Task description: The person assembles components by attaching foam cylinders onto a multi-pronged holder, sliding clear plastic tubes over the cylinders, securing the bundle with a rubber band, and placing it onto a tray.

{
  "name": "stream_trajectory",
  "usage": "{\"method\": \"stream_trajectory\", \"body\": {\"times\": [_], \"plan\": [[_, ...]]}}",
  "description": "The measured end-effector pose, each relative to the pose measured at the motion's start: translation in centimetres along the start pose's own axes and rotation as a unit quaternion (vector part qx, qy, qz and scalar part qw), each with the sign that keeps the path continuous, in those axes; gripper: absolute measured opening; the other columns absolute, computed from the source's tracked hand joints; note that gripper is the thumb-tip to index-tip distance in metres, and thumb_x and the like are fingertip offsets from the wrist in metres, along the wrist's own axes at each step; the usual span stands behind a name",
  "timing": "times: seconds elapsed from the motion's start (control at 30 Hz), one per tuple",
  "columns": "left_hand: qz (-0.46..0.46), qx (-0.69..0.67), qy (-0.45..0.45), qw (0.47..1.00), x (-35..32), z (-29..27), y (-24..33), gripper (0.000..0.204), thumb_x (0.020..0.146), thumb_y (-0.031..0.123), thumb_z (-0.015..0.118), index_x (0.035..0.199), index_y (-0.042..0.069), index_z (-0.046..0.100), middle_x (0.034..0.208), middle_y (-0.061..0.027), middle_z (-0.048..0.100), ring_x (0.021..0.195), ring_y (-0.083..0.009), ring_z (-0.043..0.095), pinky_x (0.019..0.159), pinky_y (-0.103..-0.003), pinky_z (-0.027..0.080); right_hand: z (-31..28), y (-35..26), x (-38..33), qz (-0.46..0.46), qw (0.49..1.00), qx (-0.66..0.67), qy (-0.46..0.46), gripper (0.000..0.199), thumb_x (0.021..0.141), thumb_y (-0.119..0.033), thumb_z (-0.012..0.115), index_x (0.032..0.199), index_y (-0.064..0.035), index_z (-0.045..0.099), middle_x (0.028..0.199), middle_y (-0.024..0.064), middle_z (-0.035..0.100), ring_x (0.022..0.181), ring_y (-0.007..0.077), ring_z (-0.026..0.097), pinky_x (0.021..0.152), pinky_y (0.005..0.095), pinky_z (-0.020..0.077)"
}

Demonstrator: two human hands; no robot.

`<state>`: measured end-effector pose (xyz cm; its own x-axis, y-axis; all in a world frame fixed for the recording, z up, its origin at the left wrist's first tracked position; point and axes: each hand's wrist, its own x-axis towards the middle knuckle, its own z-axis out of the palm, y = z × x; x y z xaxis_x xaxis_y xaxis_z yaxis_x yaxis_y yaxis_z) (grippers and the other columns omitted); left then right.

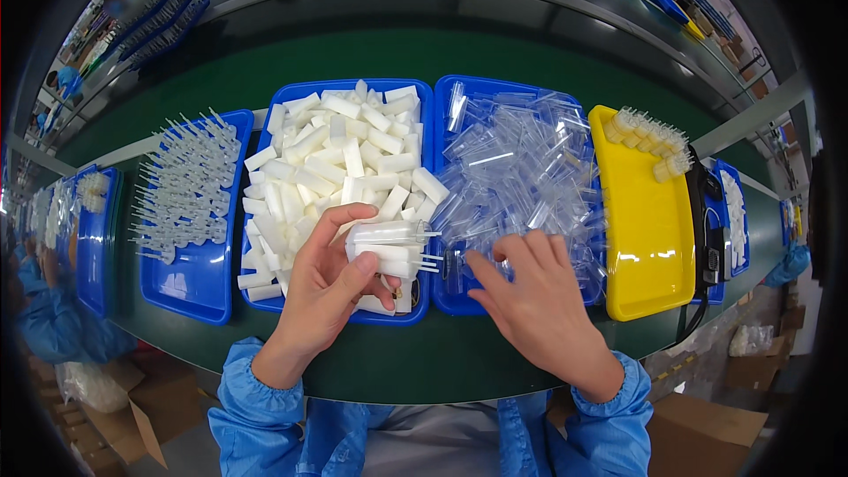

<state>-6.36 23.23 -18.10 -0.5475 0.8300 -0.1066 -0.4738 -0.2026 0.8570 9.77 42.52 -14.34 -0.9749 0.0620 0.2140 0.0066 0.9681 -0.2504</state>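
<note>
Clutched in the left hand [318,287], a small bunch of pieces [387,236] sits above the near part of a blue tray [427,124] heaped with white blocks [344,146], while just right of that grip the right hand [537,300], thumb and forefinger parted, hangs over a second blue tray [439,124] of clear tubes [521,168]; whether it touches one, I cannot tell. Picking out a tube seems the step in hand, and the next move likely calls for a light pinch. Pale and glossy, the held pieces lie sideways, thin prongs [429,268] pointing right.
</note>
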Motion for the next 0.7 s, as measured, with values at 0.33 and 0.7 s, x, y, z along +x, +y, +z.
{"method": "stream_trajectory", "body": {"times": [0.33,0.7], "plan": [[0.038,0.045,0.004,0.998,0.3,-0.2,-0.8,0.039,0.098,0.005,0.062,0.134,0.003,0.047,0.114,-0.0128,0.063,0.094,-0.018,0.066,0.073,-0.032,0.059,0.0,0.6,0.4,-0.011,0.987,0.157,-0.002,0.022,0.083,-0.009,0.076,0.101,-0.0026,0.064,0.096,0.0093,0.06,0.088,0.0253,0.059,0.076,0.0359,0.0472],[0.022,0.079,-0.016,0.997,0.1,0.0,-1.5,0.043,0.096,0.001,0.064,0.135,0.001,0.048,0.113,-0.0134,0.064,0.092,-0.0167,0.067,0.075,-0.03,0.058,1.7,1.4,-0.8,0.03,0.889,0.439,0.13,0.033,0.082,0.003,0.078,0.114,0.0,0.069,0.086,0.0105,0.069,0.071,0.0155,0.069,0.062,0.0261,0.0537]]}}
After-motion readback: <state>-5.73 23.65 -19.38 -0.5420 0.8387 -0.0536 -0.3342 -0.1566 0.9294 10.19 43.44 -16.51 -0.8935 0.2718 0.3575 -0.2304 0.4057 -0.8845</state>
